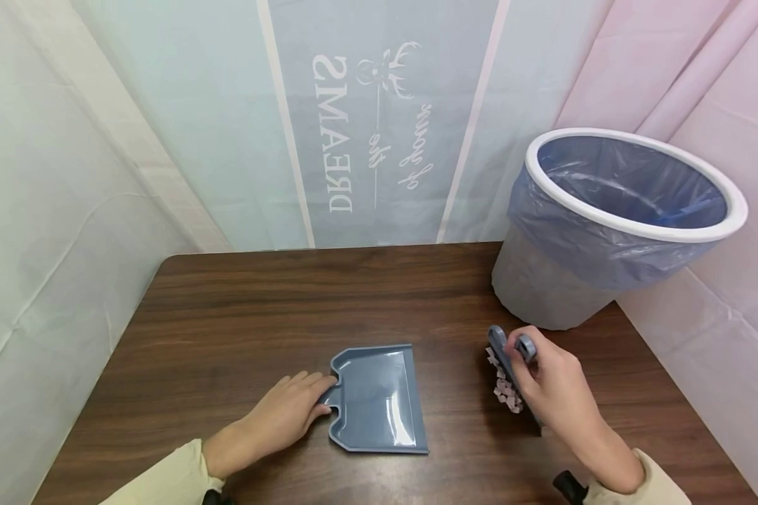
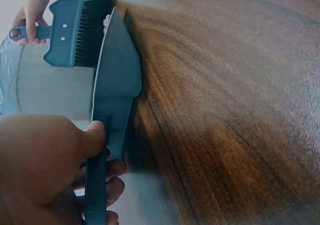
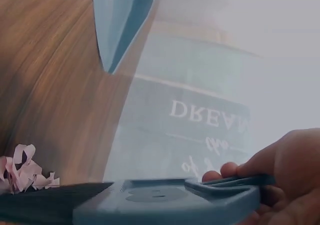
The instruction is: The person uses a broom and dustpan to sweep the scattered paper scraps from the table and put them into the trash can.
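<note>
gripping a dustpan [image 1: 375,400] with left hand [image 1: 284,412], clutching a brush [image 2: 72,32] in right hand [image 1: 559,382], smack beside some pinkish scraps [image 1: 507,394]

The left hand [image 1: 278,419] grips the dustpan [image 1: 375,400] by its handle; the dustpan's straight edge faces right. The right hand [image 1: 559,386] holds the brush [image 1: 504,359]. Pale scraps [image 1: 507,393] lie along the brush's left side, apart from the dustpan. A lined bin [image 1: 540,280] stands at the tabletop's [image 1: 278,308] rear right.
</note>
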The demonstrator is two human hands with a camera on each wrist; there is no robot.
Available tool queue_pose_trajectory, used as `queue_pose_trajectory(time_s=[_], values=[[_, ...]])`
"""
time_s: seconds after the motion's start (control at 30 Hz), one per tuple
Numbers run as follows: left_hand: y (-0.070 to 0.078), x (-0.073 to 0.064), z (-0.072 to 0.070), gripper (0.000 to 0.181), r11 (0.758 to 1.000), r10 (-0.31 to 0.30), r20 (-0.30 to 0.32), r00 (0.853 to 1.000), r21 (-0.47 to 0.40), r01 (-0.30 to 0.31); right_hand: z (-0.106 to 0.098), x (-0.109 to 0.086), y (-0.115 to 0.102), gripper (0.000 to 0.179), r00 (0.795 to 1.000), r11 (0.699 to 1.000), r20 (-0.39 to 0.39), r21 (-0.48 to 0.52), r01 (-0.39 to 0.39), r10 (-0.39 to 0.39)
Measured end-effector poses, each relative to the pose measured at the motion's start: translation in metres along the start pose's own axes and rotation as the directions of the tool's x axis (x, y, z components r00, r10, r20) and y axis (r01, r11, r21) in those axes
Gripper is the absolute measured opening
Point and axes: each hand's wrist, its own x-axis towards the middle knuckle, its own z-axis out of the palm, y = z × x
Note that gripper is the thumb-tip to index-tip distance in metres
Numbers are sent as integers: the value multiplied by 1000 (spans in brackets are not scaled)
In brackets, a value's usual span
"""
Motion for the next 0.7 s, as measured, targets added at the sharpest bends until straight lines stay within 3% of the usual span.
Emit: queue_pose_trajectory(time_s=[0.33, 0.57, 0.7], values=[[1, 0, 0, 39, 1000, -6, 1, 1000, 4, 6, 14, 10, -17, 32, 1000, 1000, -29, 20, 10, -10], [0, 0, -2, 40, 1000, -1, 5, 1000, -3, 1, 14, 16, -22, 29, 998, 991, -60, 133, -19, 27], [-1, 0, -2, 40, 1000, 1, 1, 1000, 2, -1, 10, 22, -19, 27, 996, 984, -91, 175, 23, -7]])
